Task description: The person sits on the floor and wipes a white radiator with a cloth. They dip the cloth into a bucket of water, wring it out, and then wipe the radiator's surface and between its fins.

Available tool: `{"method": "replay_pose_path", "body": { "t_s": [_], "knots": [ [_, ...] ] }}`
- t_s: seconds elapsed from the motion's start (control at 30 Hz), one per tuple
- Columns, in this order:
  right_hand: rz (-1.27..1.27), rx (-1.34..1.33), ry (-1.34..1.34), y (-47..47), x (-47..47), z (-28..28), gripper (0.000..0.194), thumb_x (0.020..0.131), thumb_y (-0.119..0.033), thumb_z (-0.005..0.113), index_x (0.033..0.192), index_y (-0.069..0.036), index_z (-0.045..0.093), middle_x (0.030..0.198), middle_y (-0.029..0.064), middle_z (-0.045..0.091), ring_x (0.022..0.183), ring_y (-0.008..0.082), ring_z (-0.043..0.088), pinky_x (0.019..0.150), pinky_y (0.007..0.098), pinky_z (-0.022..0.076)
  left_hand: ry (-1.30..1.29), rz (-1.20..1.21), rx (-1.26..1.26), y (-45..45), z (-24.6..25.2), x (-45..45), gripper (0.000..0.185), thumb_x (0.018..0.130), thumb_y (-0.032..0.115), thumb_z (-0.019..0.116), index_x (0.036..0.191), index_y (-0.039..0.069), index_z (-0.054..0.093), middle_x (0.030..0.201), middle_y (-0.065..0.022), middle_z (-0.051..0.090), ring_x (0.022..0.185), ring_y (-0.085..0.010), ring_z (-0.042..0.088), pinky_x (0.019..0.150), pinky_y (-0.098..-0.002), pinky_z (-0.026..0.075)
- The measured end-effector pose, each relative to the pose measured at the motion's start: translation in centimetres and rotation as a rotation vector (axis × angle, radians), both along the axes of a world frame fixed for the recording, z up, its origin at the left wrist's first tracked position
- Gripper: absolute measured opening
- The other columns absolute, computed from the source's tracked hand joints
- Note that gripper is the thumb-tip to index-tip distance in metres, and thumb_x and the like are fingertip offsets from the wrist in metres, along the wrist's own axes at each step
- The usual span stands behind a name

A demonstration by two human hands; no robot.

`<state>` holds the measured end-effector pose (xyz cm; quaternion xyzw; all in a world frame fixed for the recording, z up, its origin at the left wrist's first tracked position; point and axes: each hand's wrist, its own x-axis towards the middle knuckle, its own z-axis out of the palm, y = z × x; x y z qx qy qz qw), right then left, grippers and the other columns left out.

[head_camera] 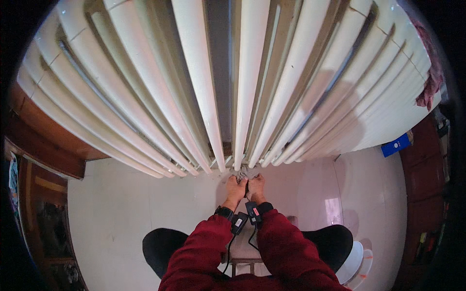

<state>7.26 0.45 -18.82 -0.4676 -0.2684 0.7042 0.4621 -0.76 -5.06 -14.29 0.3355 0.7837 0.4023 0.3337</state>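
A grey cloth is bunched at the foot of a white column radiator, against the lower ends of its tubes. My left hand grips the cloth from the left. Close beside it, my right hand has hold of the cloth's right side. Both hands are near the floor, and their fingertips are partly hidden by the cloth and the backs of the hands. Each wrist bears a black strap with a small dark box and a cable.
Pale tiles cover the floor. At the lower right is a white bucket, partly behind my knee. A blue box lies by the dark red cabinet. A maroon cloth hangs at the radiator's right end. Wooden furniture stands left.
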Motion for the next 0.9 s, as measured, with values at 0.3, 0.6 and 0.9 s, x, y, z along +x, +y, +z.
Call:
{"method": "replay_pose_path", "body": {
  "t_s": [0.3, 0.6, 0.9],
  "knots": [
    [0.372, 0.744, -0.25, 3.5, 1.7, -5.5, 0.032, 0.088, -0.002, 0.062, 0.12, 0.001, 0.06, 0.101, 0.0079, 0.069, 0.089, 0.0221, 0.068, 0.076, 0.0355, 0.0558, -0.518, 0.029, -0.052, 0.3, -3.6, -3.2, 0.042, 0.09, 0.023, 0.072, 0.119, -0.005, 0.061, 0.106, -0.0102, 0.068, 0.095, -0.0202, 0.063, 0.084, -0.0366, 0.051],
    [0.276, -0.062, 0.213, -3.8, -0.8, 2.5, 0.033, 0.082, 0.002, 0.064, 0.114, 0.002, 0.057, 0.103, 0.012, 0.066, 0.088, 0.0256, 0.067, 0.077, 0.0363, 0.0566, -0.839, 0.165, 0.346, -6.0, 2.2, -1.8, 0.067, 0.083, 0.008, 0.075, 0.14, 0.0, 0.042, 0.126, -0.0115, 0.061, 0.114, -0.0238, 0.06, 0.099, -0.0362, 0.048],
    [-0.032, 0.004, -0.104, -0.3, -5.5, -1.4, 0.02, 0.085, -0.003, 0.068, 0.102, 0.006, 0.069, 0.093, 0.0065, 0.069, 0.079, 0.014, 0.063, 0.07, 0.0304, 0.0512, -0.474, -0.057, -0.037, -2.7, -1.9, -7.1, 0.034, 0.097, 0.014, 0.06, 0.126, -0.003, 0.058, 0.115, -0.0075, 0.066, 0.099, -0.018, 0.061, 0.09, -0.0325, 0.05]
  ]
}}
